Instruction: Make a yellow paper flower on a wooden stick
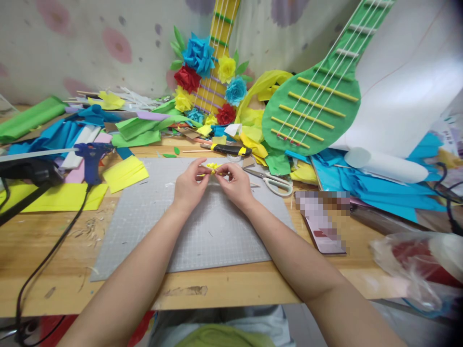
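Note:
Both hands meet above the top middle of a grey cutting mat (217,231). Between their fingertips is a small crumpled piece of yellow paper (213,166). My left hand (191,182) pinches it from the left, thumb and forefinger pressed together. From the right, my right hand (234,182) pinches the same piece. Scissors (277,184) with white handles lie just right of my right hand. A black and yellow utility knife (231,150) rests on the table beyond the fingers.
A blue glue gun (92,161) with a trailing cable stands left, near yellow paper sheets (125,174). Green (313,108) and yellow (217,58) paper instruments stand at the back. Blue paper (379,193) and a phone (321,224) lie right.

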A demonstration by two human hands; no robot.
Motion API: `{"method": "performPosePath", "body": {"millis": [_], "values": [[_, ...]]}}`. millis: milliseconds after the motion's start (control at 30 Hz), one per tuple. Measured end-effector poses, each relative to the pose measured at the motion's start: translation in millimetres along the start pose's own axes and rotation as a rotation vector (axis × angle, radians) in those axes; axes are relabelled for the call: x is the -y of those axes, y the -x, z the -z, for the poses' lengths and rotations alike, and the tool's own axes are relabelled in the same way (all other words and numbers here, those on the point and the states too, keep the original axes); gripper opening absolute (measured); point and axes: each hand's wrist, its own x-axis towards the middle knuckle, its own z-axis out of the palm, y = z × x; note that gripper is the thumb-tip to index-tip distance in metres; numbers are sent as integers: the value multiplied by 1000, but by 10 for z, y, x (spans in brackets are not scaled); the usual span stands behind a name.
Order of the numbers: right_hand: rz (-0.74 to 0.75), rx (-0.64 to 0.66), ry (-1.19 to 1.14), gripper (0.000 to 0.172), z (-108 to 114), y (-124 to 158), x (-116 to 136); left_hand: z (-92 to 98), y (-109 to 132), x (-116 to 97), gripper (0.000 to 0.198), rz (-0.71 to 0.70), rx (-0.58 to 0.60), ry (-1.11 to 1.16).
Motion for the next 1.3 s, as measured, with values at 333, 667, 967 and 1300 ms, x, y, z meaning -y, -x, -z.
{"method": "performPosePath", "body": {"millis": [333,667,967,1300], "values": [[12,39,30,6,-14,0,2,-74,12,-25,40,70,-97,22],[29,46,40,8,-12,-2,-5,-80,-9,18,36,143,-110,149],[43,42,30,5,-9,-6,-30,-84,-6,24,36,160,-108,162],[73,7,65,9,-8,-11,-38,-72,6,-8,36,77,-88,-3]]}}
